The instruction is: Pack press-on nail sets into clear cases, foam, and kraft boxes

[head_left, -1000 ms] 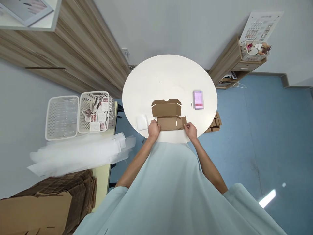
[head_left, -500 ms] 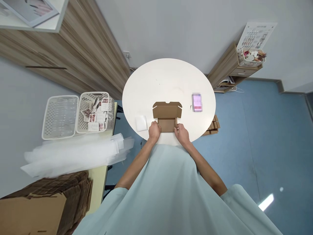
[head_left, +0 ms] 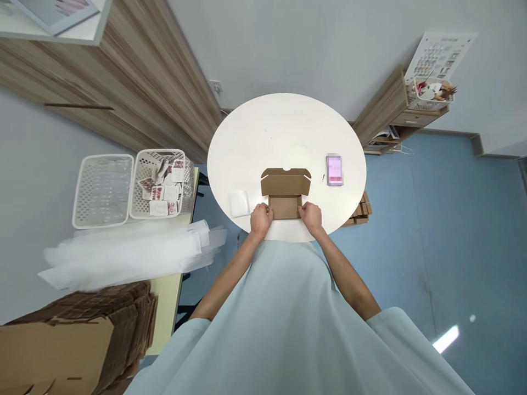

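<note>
Pinching its short sides, both hands (head_left: 261, 220) hold a brown cardboard box (head_left: 285, 208), notched lid (head_left: 285, 185) raised.

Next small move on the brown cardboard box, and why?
I'd probably press both short ends of the open brown rectangular cardboard box down to seat them before letting go. The bare left hand and bare right hand are at those ends, and the raised brown cardboard lid leaves the inside within reach.

A brown cardboard box (head_left: 285, 207) (notched lid (head_left: 286, 185) folded back) sits open on the white table (head_left: 251, 129).
</note>
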The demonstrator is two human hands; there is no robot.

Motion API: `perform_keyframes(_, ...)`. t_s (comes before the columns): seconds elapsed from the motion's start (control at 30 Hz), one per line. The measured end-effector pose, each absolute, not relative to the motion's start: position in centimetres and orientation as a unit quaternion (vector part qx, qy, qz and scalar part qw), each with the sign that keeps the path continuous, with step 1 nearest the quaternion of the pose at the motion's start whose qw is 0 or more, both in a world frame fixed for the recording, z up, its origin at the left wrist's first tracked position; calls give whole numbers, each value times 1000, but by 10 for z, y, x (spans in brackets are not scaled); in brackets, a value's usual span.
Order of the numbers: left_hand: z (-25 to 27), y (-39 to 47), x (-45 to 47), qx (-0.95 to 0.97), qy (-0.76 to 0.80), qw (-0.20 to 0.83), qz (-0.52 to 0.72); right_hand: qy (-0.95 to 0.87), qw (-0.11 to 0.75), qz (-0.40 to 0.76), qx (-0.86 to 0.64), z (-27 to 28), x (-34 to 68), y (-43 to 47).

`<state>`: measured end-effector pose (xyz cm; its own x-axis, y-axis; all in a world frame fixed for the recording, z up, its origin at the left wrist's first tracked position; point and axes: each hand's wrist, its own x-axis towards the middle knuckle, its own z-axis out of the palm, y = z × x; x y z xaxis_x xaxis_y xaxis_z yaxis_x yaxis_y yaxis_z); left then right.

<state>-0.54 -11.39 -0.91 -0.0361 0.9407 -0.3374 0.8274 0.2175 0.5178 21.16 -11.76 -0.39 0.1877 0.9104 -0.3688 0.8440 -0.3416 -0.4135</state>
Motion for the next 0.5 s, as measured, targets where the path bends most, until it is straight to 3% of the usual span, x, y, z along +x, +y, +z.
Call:
perform_keyframes(0.17,-6,-112,-3,623,721,299,51,-589,-26,237,-772,3,198,-114)
perform_keyframes(0.33,-6,-109,1,626,727,280,28,-596,-37,234,-767,5,198,-115)
perform_keyframes(0.5,-4,-116,-19,613,725,299,95,-598,-17,230,-767,11,206,-120)
